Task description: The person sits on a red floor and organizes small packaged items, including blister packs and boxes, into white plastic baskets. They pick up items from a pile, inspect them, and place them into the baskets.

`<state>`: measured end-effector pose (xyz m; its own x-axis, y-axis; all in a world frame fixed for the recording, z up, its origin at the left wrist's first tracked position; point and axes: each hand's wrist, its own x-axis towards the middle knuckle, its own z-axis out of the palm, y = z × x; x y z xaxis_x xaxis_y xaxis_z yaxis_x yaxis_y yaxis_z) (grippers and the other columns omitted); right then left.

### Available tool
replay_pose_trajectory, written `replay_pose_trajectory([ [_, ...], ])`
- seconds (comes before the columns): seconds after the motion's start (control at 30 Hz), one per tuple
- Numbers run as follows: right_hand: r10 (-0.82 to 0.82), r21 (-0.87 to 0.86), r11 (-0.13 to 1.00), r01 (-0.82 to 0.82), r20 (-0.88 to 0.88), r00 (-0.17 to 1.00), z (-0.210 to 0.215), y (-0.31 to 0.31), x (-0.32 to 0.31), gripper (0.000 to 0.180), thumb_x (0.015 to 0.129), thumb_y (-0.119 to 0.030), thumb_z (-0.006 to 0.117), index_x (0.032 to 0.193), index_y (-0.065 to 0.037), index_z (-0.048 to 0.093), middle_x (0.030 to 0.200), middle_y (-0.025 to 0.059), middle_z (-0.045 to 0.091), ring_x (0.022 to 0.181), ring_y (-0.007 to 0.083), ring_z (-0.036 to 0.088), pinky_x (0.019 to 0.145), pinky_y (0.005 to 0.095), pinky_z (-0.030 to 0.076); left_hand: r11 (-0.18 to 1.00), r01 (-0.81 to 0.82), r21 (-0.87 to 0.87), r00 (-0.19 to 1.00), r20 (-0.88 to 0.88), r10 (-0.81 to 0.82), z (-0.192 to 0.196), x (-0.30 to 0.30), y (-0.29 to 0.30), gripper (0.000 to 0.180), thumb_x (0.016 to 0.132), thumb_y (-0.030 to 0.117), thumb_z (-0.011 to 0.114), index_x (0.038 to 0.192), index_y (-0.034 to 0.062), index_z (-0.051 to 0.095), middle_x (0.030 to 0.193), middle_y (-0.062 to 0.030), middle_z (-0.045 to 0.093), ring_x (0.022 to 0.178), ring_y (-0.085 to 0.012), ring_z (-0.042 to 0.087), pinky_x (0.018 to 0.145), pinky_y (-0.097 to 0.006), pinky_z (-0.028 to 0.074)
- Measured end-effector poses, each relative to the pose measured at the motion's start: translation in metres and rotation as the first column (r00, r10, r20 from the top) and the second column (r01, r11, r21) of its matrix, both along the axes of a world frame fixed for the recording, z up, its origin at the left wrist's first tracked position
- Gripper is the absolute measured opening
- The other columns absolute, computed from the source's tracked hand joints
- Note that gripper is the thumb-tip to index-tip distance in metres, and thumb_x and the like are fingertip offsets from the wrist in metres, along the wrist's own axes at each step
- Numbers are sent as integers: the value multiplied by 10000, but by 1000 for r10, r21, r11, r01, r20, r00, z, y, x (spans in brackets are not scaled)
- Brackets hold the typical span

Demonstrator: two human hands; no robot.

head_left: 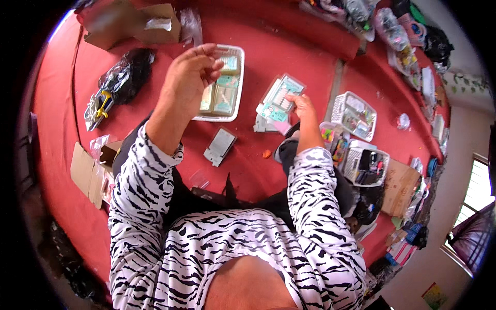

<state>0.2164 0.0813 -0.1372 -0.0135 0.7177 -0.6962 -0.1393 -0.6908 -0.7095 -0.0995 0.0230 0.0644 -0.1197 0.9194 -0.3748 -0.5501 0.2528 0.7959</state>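
My left hand [190, 75] is raised over the left side of a white plastic basket [241, 77], its fingers loosely bent and apart with nothing visible in them. Flat clear-topped packs with teal cards [225, 98] lie stacked inside that basket. Further right, my right hand [305, 109] grips the edge of a flat clear pack [281, 95] with a teal card and a row of small pale pieces. Under it lie more cards and a pale pink piece [281, 127]. A grey-white flat pack [220, 146] rests on the red cloth between my arms.
At right stand a white basket of small packets [356, 98] and another holding dark items [380, 164]. Left of me lie a black plastic bag [129, 70], a yellow-handled tool [105, 103] and an open cardboard box [85, 173]. Another cardboard box [160, 23] sits at the far left.
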Motion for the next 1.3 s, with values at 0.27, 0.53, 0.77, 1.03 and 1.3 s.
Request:
replay_pose_trajectory([
  [0.27,122,753,333,-567,562,818,223,9,-71,135,747,-99,645,852,-26,601,845,46,640,805,125,581,703,286,466,844,365,-393,886,425,-186,-14,40,-3,538,875,466,402,1138,-2,433,957,-162,570,778,-254,590,703,-382,474],
  [0.53,-406,323,-192,-927,833,375,270,-85,-98,321,756,-80,511,1067,-82,591,1160,80,531,920,212,559,846,360,415,895,416,161,710,558,-430,16,31,-15,388,800,130,606,1150,38,468,1006,-106,597,858,-214,620,769,-398,525],
  [0.77,-318,860,236,-452,508,801,262,-80,-86,396,796,-86,532,1188,-39,496,1220,128,480,1034,243,515,912,353,391,939,282,199,769,538,-345,19,35,-15,385,795,109,601,1148,50,459,998,-73,593,879,-200,610,768,-396,523],
  [1.03,465,465,802,-376,-91,880,256,-84,-85,275,837,-144,547,1051,26,514,922,124,608,659,182,625,449,263,513,958,211,194,847,453,-278,23,44,-8,332,855,139,527,1175,116,439,1052,-23,543,952,-168,556,826,-361,481],
  [1.3,-451,466,519,-717,861,234,271,-73,-89,260,800,-102,483,1013,47,488,701,154,581,558,253,600,488,347,484,978,134,161,876,442,-192,9,44,-11,333,909,231,445,1213,104,391,1147,-73,483,1014,-215,519,865,-369,451],
])
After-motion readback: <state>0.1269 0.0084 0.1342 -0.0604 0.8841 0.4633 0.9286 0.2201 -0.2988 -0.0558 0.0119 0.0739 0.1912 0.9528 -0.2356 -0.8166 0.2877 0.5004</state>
